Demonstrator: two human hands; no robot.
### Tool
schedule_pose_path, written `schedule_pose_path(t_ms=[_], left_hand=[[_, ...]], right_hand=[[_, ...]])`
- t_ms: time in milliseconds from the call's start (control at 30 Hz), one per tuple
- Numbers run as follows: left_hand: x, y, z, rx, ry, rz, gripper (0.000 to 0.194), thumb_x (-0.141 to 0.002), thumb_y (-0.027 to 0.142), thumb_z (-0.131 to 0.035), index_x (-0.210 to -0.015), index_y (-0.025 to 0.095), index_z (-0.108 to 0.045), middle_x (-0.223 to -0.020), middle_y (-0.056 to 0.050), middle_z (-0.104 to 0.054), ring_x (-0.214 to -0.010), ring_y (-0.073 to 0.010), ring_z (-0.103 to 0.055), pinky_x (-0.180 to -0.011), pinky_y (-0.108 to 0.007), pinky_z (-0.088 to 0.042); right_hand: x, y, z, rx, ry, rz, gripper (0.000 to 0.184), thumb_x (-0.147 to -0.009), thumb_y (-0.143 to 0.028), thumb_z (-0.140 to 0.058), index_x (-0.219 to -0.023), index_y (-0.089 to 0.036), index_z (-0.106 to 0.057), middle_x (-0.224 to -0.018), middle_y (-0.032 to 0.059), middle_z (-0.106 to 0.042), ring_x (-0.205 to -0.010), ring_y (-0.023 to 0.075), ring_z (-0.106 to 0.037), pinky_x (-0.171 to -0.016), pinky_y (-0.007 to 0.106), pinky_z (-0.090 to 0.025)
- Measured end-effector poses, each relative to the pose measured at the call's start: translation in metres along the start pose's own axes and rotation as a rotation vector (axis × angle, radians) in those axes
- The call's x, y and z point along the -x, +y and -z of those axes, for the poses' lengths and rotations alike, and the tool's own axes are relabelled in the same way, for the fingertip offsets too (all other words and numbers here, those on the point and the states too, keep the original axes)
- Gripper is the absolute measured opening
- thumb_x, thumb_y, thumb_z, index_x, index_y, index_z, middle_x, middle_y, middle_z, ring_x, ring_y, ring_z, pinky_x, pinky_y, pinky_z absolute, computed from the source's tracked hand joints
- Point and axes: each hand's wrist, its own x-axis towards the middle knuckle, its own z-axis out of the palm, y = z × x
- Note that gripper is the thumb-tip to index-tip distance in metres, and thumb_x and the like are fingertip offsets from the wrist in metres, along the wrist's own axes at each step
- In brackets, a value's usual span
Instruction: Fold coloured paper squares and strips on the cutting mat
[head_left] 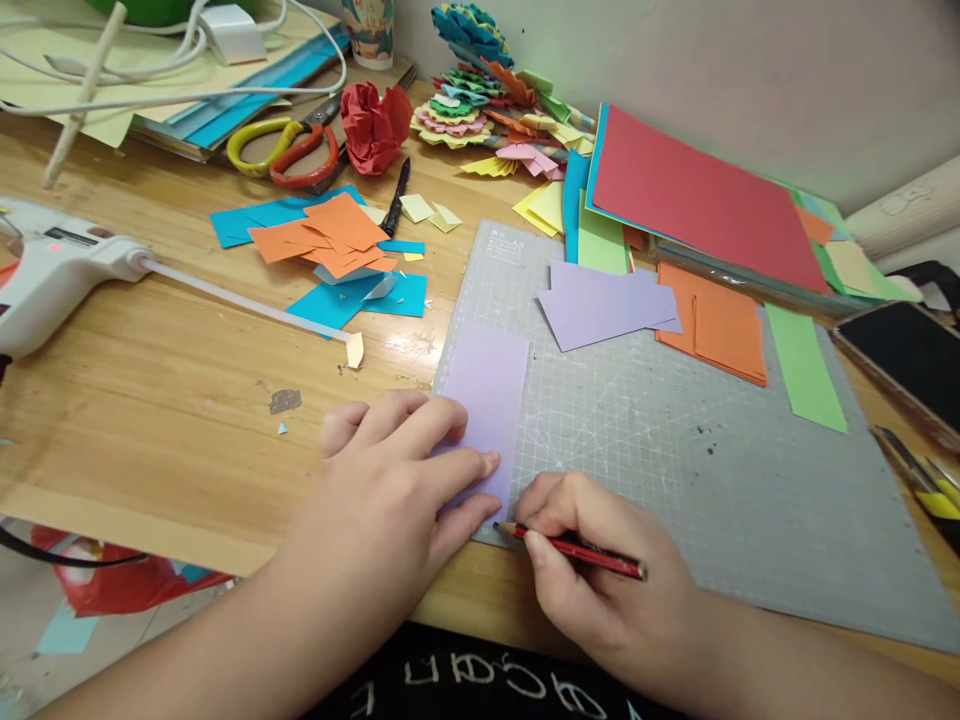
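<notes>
The purple strip (487,385) lies flat on the gray cutting mat (720,500), along its left side, with its near end close to the mat's near edge. It looks like thin colored paper, so it is probably very light, bendable and quick to crease, and likely to slide on the smooth mat unless pressed down. A light pinch on its long edges would suit it best; a tight grip in the middle could wrinkle it. The pencil (600,557), red and dark, looks slim, rigid and light, and is best taken low, near its sharpened end.

Of the two hands, the left hand (397,470) sits over the mat's left edge, partly spread, its fingers curved and its thumb and forefinger pressing on the strip. The right hand (622,600), at the mat's near edge, is closed around the pencil in a writing grip. The pencil's tip is at the strip's near right corner; whether it touches paper or mat I cannot tell. More purple pieces (600,305) lie on the mat's far part, beside an orange stack (720,330).
</notes>
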Motion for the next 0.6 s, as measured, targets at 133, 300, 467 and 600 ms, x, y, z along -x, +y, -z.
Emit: schedule_pose_path(t_ms=[133,300,467,600], left_hand=[[-0.0004,0.0001,-0.0003,-0.012,0.007,-0.007,0.013,-0.084,0.037,-0.061,-0.093,0.033,-0.069,-0.099,-0.001,-0.062,-0.1,-0.0257,-0.049,-0.078,-0.042,-0.03],[0.0002,-0.0005,-0.0005,-0.011,0.008,-0.013,0.012,-0.084,0.037,-0.061,-0.092,0.033,-0.069,-0.099,0.0,-0.062,-0.099,-0.0252,-0.049,-0.078,-0.041,-0.029],[0.0007,0.0002,-0.0004,-0.004,0.008,-0.008,0.012,-0.084,0.037,-0.061,-0.092,0.032,-0.069,-0.099,0.0,-0.062,-0.099,-0.0254,-0.049,-0.078,-0.041,-0.03],[-0.0002,0.0005,-0.0003,-0.014,0.016,-0.012,0.012,-0.084,0.037,-0.061,-0.092,0.032,-0.069,-0.099,0.0,-0.062,-0.1,-0.0257,-0.049,-0.077,-0.041,-0.028]], right_hand=[[0.0001,0.0011,0.0001,0.025,-0.014,0.009,0.016,-0.08,-0.01,-0.045,-0.073,-0.022,-0.036,-0.068,-0.0021,-0.047,-0.059,0.0108,-0.045,-0.053,0.027,-0.036],[0.0001,0.0021,0.0004,0.013,-0.033,-0.007,0.016,-0.08,-0.01,-0.045,-0.073,-0.022,-0.037,-0.068,-0.002,-0.049,-0.058,0.0106,-0.046,-0.052,0.026,-0.037],[0.0002,0.001,0.0005,0.021,-0.02,0.007,0.016,-0.08,-0.01,-0.045,-0.073,-0.022,-0.037,-0.069,-0.0016,-0.048,-0.06,0.011,-0.046,-0.053,0.027,-0.037],[0.0008,0.0006,0.0014,0.038,-0.054,0.008,0.015,-0.079,-0.01,-0.045,-0.072,-0.022,-0.038,-0.067,-0.002,-0.048,-0.058,0.0106,-0.043,-0.052,0.027,-0.035]])
